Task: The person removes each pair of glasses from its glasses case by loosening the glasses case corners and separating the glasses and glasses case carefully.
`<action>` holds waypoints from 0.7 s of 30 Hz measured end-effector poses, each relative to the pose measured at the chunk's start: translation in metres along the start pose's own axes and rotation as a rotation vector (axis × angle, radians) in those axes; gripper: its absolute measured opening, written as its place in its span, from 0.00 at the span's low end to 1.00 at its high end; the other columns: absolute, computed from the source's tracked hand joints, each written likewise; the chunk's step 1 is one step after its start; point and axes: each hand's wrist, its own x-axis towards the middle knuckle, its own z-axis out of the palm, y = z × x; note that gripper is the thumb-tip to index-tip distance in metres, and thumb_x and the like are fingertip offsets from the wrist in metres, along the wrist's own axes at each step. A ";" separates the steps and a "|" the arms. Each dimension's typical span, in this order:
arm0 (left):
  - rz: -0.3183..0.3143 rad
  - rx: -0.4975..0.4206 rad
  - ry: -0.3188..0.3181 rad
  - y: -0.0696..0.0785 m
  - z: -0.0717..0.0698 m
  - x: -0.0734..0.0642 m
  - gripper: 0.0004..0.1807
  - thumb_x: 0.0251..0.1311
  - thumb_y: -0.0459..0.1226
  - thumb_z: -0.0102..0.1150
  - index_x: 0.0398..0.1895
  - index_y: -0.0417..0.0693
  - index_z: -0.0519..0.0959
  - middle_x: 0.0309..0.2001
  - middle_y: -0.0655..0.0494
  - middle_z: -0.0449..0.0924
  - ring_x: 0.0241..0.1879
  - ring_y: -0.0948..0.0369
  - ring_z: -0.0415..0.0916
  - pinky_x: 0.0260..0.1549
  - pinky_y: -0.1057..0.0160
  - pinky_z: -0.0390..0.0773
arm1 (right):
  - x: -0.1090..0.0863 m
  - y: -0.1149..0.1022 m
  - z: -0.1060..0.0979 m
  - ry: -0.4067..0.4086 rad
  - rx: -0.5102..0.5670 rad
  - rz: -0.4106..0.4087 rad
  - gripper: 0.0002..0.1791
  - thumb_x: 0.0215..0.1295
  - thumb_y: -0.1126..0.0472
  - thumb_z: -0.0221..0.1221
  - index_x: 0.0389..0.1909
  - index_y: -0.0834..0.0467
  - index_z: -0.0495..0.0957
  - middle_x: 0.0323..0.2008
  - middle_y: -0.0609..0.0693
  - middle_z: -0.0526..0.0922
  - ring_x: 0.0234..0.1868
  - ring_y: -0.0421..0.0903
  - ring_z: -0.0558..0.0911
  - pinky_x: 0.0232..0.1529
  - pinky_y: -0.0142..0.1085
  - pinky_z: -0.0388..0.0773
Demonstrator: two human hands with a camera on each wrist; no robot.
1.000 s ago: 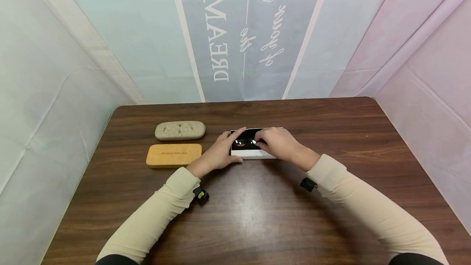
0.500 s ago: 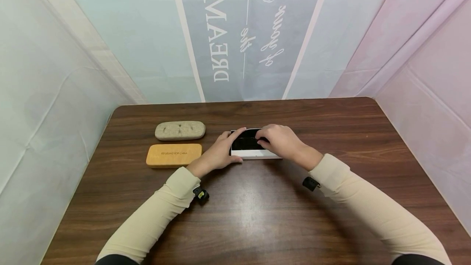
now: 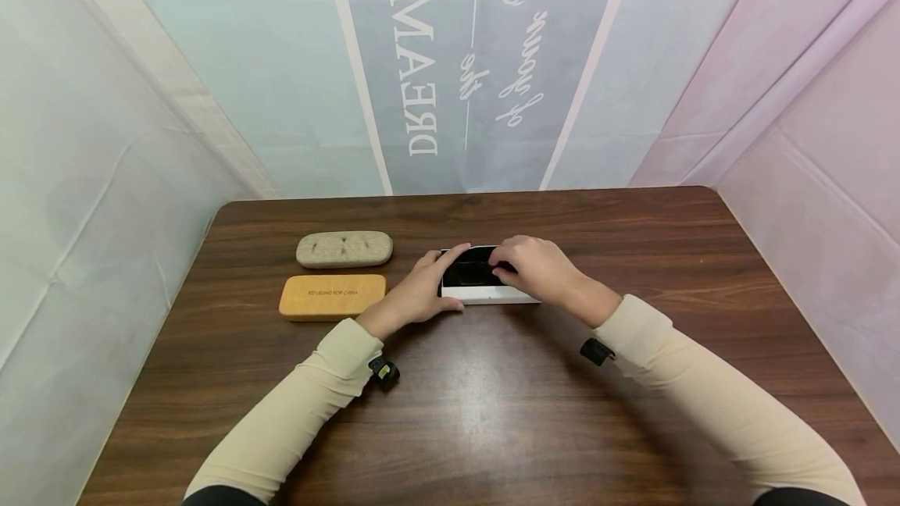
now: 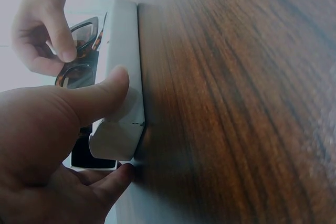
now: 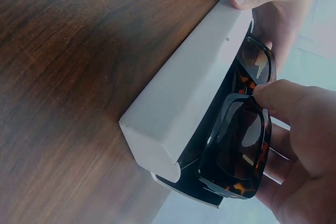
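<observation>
An open white glasses case (image 3: pixel 488 297) with a black inside lies on the table. My left hand (image 3: pixel 416 291) grips its left end, thumb (image 4: pixel 105 95) on the white front wall and the other fingers round the back. In the right wrist view, tortoiseshell sunglasses (image 5: pixel 239 135) with dark lenses are tilted at the mouth of the case. My right hand (image 3: pixel 537 268) pinches them by the bridge between thumb and fingers. From the head view they blend into the dark inside of the case.
To the left lie two more glasses cases: a beige fabric one (image 3: pixel 344 249) at the back and a yellow one (image 3: pixel 333 297) with lettering in front, close to my left wrist. The brown wooden table (image 3: pixel 478 412) ends at hanging cloths on its back and sides.
My right hand has shifted slightly back and to the right, with the sunglasses tilting so their bright reflections are gone. The left hand and the case stay put.
</observation>
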 end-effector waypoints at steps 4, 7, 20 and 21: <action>-0.005 -0.005 -0.002 0.000 0.000 0.000 0.53 0.59 0.45 0.73 0.83 0.64 0.50 0.73 0.37 0.58 0.71 0.43 0.59 0.62 0.42 0.70 | -0.001 0.000 -0.001 0.001 0.002 -0.005 0.05 0.65 0.64 0.68 0.41 0.58 0.86 0.39 0.50 0.85 0.38 0.46 0.84 0.37 0.42 0.81; -0.002 -0.012 -0.003 0.000 -0.001 0.001 0.53 0.59 0.45 0.74 0.83 0.63 0.50 0.73 0.37 0.59 0.70 0.43 0.61 0.61 0.42 0.70 | -0.002 0.002 -0.002 0.003 0.022 -0.005 0.04 0.65 0.64 0.68 0.39 0.58 0.86 0.38 0.49 0.85 0.37 0.45 0.83 0.36 0.42 0.81; 0.005 -0.007 0.002 -0.004 0.001 0.003 0.54 0.58 0.45 0.75 0.82 0.63 0.51 0.72 0.37 0.59 0.70 0.43 0.61 0.61 0.42 0.71 | -0.005 0.004 -0.005 0.025 0.044 -0.019 0.05 0.65 0.64 0.68 0.41 0.58 0.86 0.39 0.50 0.86 0.39 0.47 0.84 0.39 0.43 0.81; 0.004 -0.007 0.001 -0.004 0.001 0.003 0.54 0.58 0.45 0.74 0.82 0.63 0.51 0.72 0.37 0.59 0.70 0.43 0.61 0.61 0.42 0.71 | -0.005 0.004 -0.005 0.029 0.046 -0.021 0.05 0.65 0.64 0.68 0.41 0.58 0.86 0.39 0.50 0.85 0.39 0.47 0.84 0.39 0.43 0.81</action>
